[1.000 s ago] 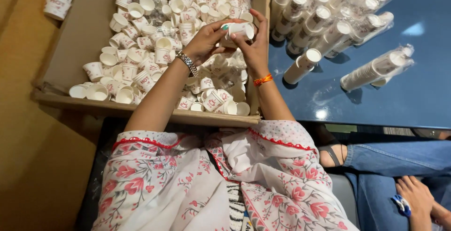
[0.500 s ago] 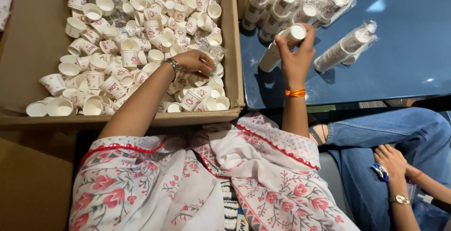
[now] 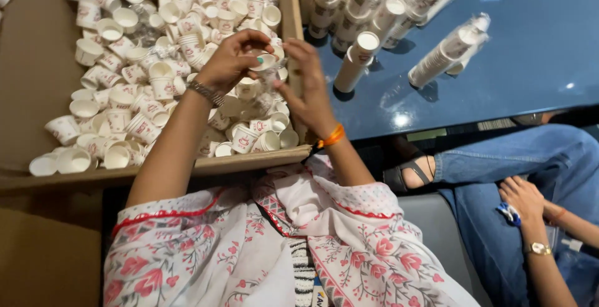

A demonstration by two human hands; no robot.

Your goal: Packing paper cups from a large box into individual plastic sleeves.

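paper cup (image 3: 265,62) | small, white, printed; tilted, mouth up | above cardboard box (image 3: 288,7) of loose cups

Over a cardboard box (image 3: 37,82) heaped with small loose paper cups (image 3: 134,88), the left hand (image 3: 231,60) and right hand (image 3: 309,88) meet, fingers (image 3: 249,42) pinching one cup (image 3: 265,62) between them. Beside the box, on a blue worktop (image 3: 536,63), wrapped cup stacks (image 3: 446,54) lie near one another. At lower right rests another person's hand (image 3: 521,198) on jeans.
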